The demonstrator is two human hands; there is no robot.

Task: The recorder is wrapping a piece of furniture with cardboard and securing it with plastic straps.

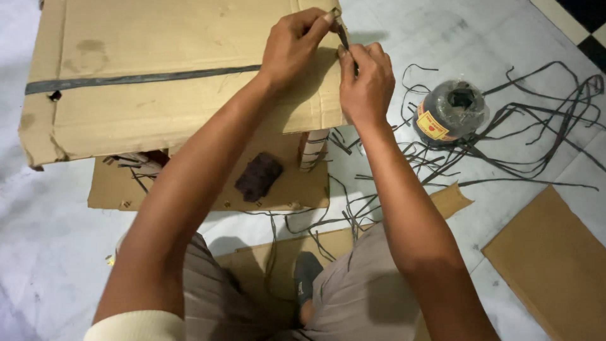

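A large cardboard box (158, 95) lies ahead of me with a dark strap (139, 79) running across its top. At the box's right edge, my left hand (293, 47) pinches the dark strap's end between thumb and fingers. Right beside it, my right hand (366, 79) grips the same strap end, the two hands almost touching. A spool of dark strapping (451, 110) stands on the floor to the right, with loose strands (524, 139) spread around it.
A flat cardboard sheet (284, 183) under the box carries a dark brown block (259, 177). Another cardboard piece (555, 259) lies at the lower right on the white floor. Strap offcuts (341, 215) litter the floor near my knees.
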